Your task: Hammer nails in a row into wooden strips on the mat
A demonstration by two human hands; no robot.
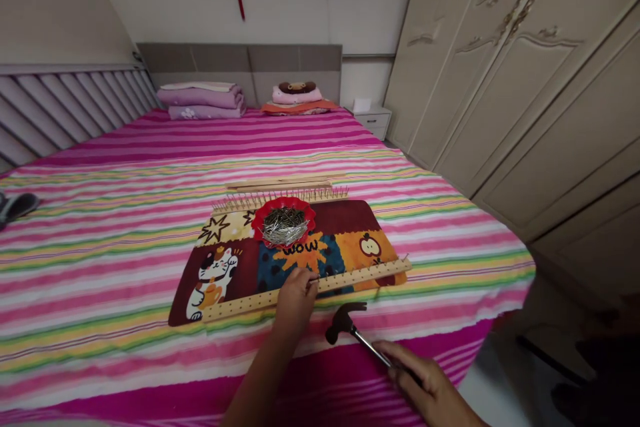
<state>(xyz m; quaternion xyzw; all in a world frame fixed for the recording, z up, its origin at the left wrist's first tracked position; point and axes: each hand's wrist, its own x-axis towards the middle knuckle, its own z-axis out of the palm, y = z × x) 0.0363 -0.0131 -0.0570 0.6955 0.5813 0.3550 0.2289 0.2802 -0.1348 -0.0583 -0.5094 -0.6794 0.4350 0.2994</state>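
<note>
My left hand (295,297) rests at the middle of a long wooden strip (370,273) dotted with small marks or holes. Its thumb and forefinger are pinched on what looks like a thin nail, mostly hidden by the fingers. A few nails stand in the strip to the right of that hand. In my right hand (425,380) is a claw hammer (343,321), gripped by its handle, its head held below the strip and apart from it. Beyond the left hand, a red scalloped bowl (257,230) holds many loose nails, dark and silvery.
A patterned mat (220,257) lies under the bowl and strip on a striped bedspread (100,267). Behind the bowl lies another strip (320,195) bristling with upright nails, with plain wooden strips (280,182) beyond. Folded bedding (205,100) sits by the headboard; a wardrobe (500,80) stands right.
</note>
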